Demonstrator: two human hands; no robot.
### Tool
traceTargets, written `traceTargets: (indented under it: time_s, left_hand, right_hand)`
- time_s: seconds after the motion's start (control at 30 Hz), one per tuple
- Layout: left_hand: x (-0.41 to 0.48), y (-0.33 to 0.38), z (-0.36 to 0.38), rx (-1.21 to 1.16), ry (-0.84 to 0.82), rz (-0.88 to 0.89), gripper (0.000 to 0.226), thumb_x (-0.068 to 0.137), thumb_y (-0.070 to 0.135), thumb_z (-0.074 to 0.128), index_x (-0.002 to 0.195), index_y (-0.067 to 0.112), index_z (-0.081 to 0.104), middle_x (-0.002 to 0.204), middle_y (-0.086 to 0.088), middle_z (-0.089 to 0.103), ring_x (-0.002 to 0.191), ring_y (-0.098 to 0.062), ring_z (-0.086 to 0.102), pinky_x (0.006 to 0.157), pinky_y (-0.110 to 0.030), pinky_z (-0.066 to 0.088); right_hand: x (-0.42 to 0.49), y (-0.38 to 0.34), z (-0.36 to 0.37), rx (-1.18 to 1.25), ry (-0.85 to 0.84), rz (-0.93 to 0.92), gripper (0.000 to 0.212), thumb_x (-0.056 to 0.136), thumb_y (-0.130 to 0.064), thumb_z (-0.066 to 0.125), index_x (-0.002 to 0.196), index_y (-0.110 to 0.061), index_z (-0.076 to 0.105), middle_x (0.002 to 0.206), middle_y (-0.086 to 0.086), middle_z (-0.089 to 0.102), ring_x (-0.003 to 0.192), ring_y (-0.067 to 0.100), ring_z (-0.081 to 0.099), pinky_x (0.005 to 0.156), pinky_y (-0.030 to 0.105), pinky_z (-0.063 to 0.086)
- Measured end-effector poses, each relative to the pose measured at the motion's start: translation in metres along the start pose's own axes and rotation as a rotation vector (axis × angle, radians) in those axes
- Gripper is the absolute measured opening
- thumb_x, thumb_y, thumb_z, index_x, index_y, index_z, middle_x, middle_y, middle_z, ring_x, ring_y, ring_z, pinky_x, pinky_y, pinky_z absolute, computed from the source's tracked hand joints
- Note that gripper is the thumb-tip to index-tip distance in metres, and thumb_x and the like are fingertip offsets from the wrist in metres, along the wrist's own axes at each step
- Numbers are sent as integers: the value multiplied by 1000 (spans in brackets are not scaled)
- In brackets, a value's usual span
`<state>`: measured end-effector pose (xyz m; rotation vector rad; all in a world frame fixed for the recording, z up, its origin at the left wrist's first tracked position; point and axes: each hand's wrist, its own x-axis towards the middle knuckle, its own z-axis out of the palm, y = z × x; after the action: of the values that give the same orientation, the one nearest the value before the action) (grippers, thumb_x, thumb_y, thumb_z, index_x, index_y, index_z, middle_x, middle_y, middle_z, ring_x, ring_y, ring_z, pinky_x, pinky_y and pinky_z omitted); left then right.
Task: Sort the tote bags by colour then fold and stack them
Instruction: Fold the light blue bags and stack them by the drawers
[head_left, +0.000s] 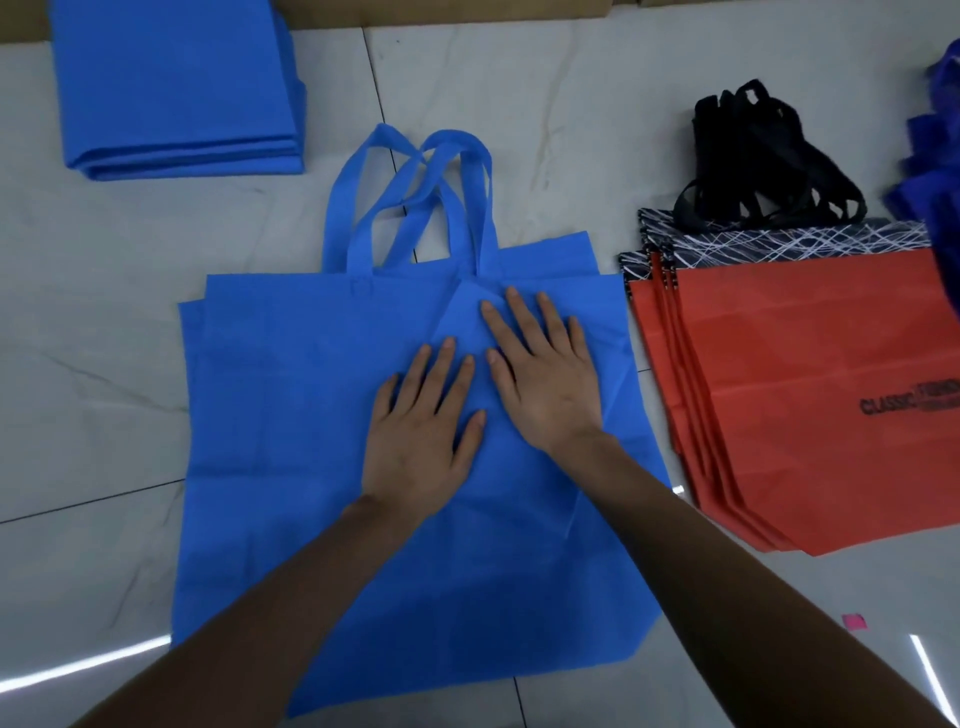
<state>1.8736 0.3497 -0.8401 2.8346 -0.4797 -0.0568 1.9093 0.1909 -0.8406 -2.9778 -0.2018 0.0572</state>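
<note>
Blue tote bags (311, 415): a small pile lies flat on the tiled floor (104, 415) at frame centre, edges slightly offset, so more than one bag, count unclear. Long axis runs 6 to 12 o'clock; mouth and handles (410, 192) point to 12, bottom edge to 6. Handles cross loosely, untucked.

Left hand (421, 431) rests palm down, fingers spread wide, holding nothing. Right hand (545, 374) the same, just at 1 o'clock of the left, over a raised crease near the mouth. Judgement: both palms press the cloth flat to smooth it before a fold; flat fabric folds squarer.

Folded blue stack (176, 88) at 10 o'clock, well apart: presumably the destination for this colour.

Red bags (805, 405) fanned at 3 o'clock, unfolded, black handles (769, 161) pointing to 12. Darker blue cloth (935, 156) at the 2 o'clock frame edge, cut off.

Sorting looks largely done; folding is partway.
</note>
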Motion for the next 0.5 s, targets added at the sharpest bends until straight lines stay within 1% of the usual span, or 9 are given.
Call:
traceTargets:
  time_s: [0.07, 0.13, 0.2, 0.23, 0.27, 0.3, 0.37, 0.43, 0.5]
  left_hand:
    - [1, 1, 0, 3, 24, 9, 56, 94, 44, 30, 139, 15, 44, 149, -7, 35, 137, -27, 34, 103, -46, 33]
    - [1, 1, 0, 23, 53, 12, 55, 93, 44, 32, 137, 14, 47, 146, -13, 38, 132, -33, 39, 100, -47, 38]
    - [2, 2, -3, 36, 79, -21, 55, 93, 46, 33, 136, 16, 49, 144, -20, 39, 127, -39, 42, 98, -47, 40]
    - [2, 3, -4, 49, 86, -37, 54, 93, 46, 33, 135, 17, 49, 143, -22, 39, 124, -40, 44, 96, -47, 42]
    - [4, 4, -5, 70, 98, -48, 53, 93, 46, 34, 135, 19, 49, 142, -23, 39, 121, -41, 46, 93, -47, 43]
    - [6, 5, -5, 91, 100, -57, 52, 93, 46, 34, 135, 20, 49, 141, -24, 40, 118, -40, 49, 91, -46, 44]
    - [14, 6, -4, 137, 88, -70, 50, 93, 45, 33, 136, 22, 48, 140, -23, 42, 115, -38, 51, 87, -45, 45]
    - [18, 7, -1, 168, 71, -86, 50, 94, 47, 31, 137, 25, 46, 140, -22, 42, 116, -35, 51, 88, -45, 43]
    - [22, 7, 1, 165, 53, -96, 50, 95, 47, 29, 138, 26, 44, 141, -21, 41, 120, -34, 48, 93, -47, 40]
  right_hand:
    - [1, 0, 2, 7, 44, -4, 55, 96, -46, 18, 148, -31, 25, 156, -2, 22, 144, 28, 18, 115, 48, 13]
    - [0, 0, 4, -34, 124, 79, 58, 94, -50, 26, 146, -26, 32, 152, 6, 32, 138, 33, 30, 112, 52, 19]
    - [0, 3, 3, -99, 220, 245, 63, 91, -54, 33, 139, -15, 44, 134, 17, 50, 120, 37, 48, 104, 52, 33]
    - [0, 5, 1, -124, 250, 297, 64, 89, -57, 35, 131, -11, 51, 120, 18, 56, 108, 35, 54, 95, 50, 40]
    - [0, 6, 0, -155, 266, 312, 63, 89, -58, 36, 122, -8, 57, 108, 17, 59, 97, 34, 56, 85, 46, 45]
    - [1, 8, -1, -191, 278, 306, 61, 89, -58, 36, 112, -7, 60, 99, 15, 59, 88, 32, 56, 77, 42, 45]
    - [5, 10, -1, -230, 295, 298, 53, 90, -55, 36, 99, -8, 60, 87, 12, 57, 78, 29, 54, 69, 38, 42]
    - [10, 11, -1, -249, 312, 297, 45, 93, -48, 37, 91, -9, 59, 80, 10, 56, 72, 27, 53, 67, 37, 41]
    - [14, 13, 1, -263, 330, 305, 41, 94, -44, 37, 89, -9, 57, 78, 9, 55, 70, 26, 52, 66, 37, 40]
